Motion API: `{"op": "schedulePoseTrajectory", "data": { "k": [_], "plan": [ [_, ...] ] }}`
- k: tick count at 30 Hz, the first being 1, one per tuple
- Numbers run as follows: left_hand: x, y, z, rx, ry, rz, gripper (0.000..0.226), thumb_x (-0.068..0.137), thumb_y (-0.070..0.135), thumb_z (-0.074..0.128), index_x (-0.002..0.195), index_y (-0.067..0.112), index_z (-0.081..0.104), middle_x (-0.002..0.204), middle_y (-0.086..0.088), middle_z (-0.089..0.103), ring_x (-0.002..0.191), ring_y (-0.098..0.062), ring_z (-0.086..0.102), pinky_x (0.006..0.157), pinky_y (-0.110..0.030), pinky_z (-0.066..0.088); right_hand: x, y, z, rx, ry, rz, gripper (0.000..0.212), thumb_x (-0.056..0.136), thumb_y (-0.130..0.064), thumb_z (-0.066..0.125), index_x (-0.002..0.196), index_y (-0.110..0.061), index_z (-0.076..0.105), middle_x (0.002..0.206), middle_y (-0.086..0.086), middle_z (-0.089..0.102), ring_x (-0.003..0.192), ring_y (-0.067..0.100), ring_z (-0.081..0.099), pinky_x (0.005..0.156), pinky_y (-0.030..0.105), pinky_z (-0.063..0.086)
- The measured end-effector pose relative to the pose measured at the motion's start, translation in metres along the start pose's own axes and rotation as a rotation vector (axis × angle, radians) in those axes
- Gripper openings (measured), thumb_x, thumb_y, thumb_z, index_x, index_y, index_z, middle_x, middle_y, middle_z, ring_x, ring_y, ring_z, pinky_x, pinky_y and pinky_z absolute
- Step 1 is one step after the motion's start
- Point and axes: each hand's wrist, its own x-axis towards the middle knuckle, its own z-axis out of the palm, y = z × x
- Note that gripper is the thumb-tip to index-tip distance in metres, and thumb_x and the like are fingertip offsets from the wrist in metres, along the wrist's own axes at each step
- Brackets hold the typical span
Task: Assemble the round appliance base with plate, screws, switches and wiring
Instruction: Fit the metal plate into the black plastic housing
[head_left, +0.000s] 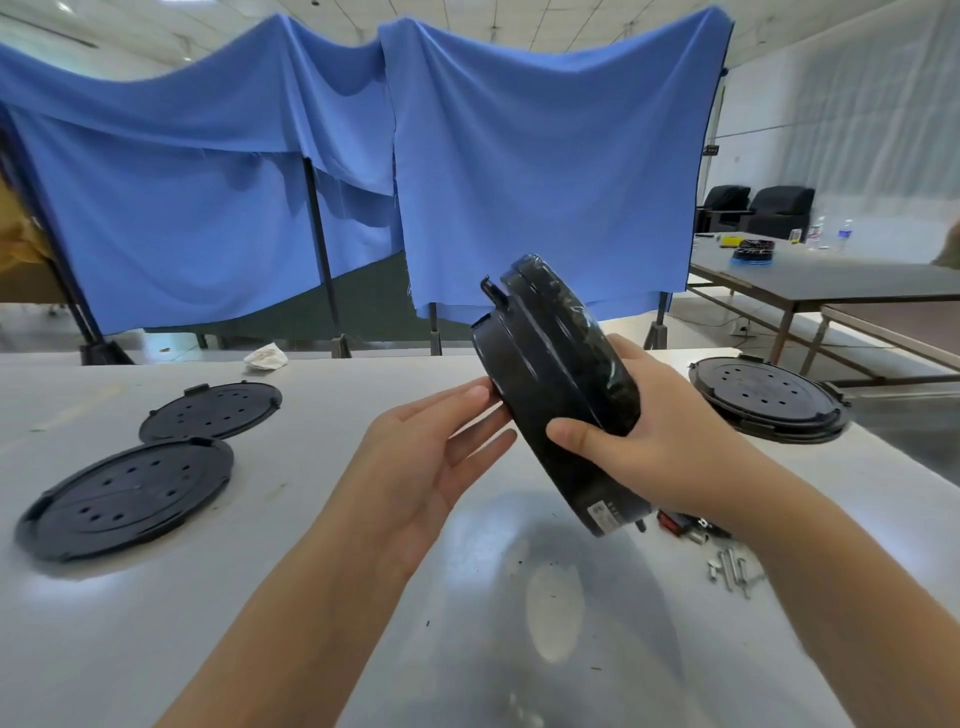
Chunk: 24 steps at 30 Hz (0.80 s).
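Tilted on edge above the white table (156, 597), the round black base (556, 395) is gripped by the right hand (649, 447) while the left hand's (426, 467) straight fingers steady its rim, apparently for inspection.

We're looking at a glossy black round base (558, 395), three black plates (124, 499) dotted with holes, a pale grey table (260, 597), bright blue cloth (545, 156) hanging behind, and silvery screws (730, 566) glinting.

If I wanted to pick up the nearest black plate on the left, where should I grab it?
Probably by its rim, from the near side. The plate lies flat on the table, too wide to span, and its edge faces you with nothing in the way.
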Motion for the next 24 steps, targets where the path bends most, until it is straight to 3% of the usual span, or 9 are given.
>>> {"op": "schedulePoseTrajectory", "data": {
  "k": [5,8,12,17,19,21,24],
  "plan": [
    [0.001,-0.003,0.004,-0.071,-0.021,-0.104,0.022,0.094,0.005,0.054,0.093,0.006,0.077,0.104,-0.008,0.075,0.097,-0.019,0.072,0.083,-0.038,0.058,0.0,0.005,0.01,-0.242,0.003,-0.045,0.011,0.083,-0.03,0.069,0.09,-0.027,0.062,0.101,-0.017,0.046,0.09,0.003,0.053,0.077,0.016,0.044],
    [0.005,-0.01,0.005,-0.095,-0.009,-0.132,0.027,0.093,0.01,0.058,0.075,0.012,0.078,0.093,-0.006,0.076,0.09,-0.017,0.073,0.087,-0.044,0.056,-0.001,0.007,0.017,-0.369,0.011,-0.065,0.017,0.084,-0.032,0.068,0.094,-0.019,0.063,0.102,-0.013,0.045,0.087,0.01,0.053,0.079,0.031,0.048],
    [0.01,-0.021,0.001,-0.086,0.016,-0.159,0.021,0.09,0.02,0.065,0.076,0.015,0.081,0.095,-0.004,0.076,0.085,-0.016,0.074,0.089,-0.046,0.055,-0.005,0.008,0.024,-0.458,0.015,-0.085,0.018,0.084,-0.034,0.065,0.091,-0.019,0.059,0.099,-0.014,0.042,0.084,0.01,0.05,0.074,0.032,0.048],
    [0.016,-0.035,-0.011,-0.134,0.028,-0.221,0.021,0.09,0.022,0.064,0.081,0.014,0.081,0.099,-0.006,0.076,0.088,-0.02,0.074,0.073,-0.042,0.06,-0.01,0.009,0.041,-0.622,-0.004,-0.089,0.022,0.088,-0.037,0.059,0.091,-0.018,0.05,0.103,-0.011,0.036,0.097,0.011,0.039,0.066,0.03,0.041],
    [0.017,-0.04,-0.016,-0.175,0.029,-0.26,0.017,0.086,0.023,0.067,0.092,0.013,0.079,0.102,-0.007,0.076,0.09,-0.021,0.074,0.071,-0.043,0.061,-0.012,0.008,0.05,-0.686,-0.024,-0.08,0.019,0.09,-0.035,0.057,0.094,-0.018,0.048,0.107,-0.008,0.035,0.103,0.013,0.037,0.066,0.031,0.043],
    [0.02,-0.044,-0.023,-0.192,0.024,-0.288,0.028,0.08,0.026,0.071,0.103,0.011,0.076,0.106,-0.008,0.075,0.093,-0.022,0.074,0.07,-0.044,0.061,-0.013,0.007,0.06,-0.748,-0.045,-0.067,0.017,0.09,-0.03,0.057,0.097,-0.018,0.048,0.114,-0.005,0.036,0.109,0.017,0.036,0.067,0.029,0.043],
    [0.023,-0.051,-0.032,-0.201,0.026,-0.325,0.027,0.075,0.026,0.073,0.096,0.01,0.079,0.105,-0.009,0.075,0.088,-0.022,0.074,0.064,-0.041,0.06,-0.015,0.007,0.074,-0.81,-0.078,-0.044,0.018,0.088,-0.023,0.058,0.102,-0.018,0.048,0.117,-0.002,0.036,0.112,0.019,0.037,0.066,0.027,0.034]
  ]
}}
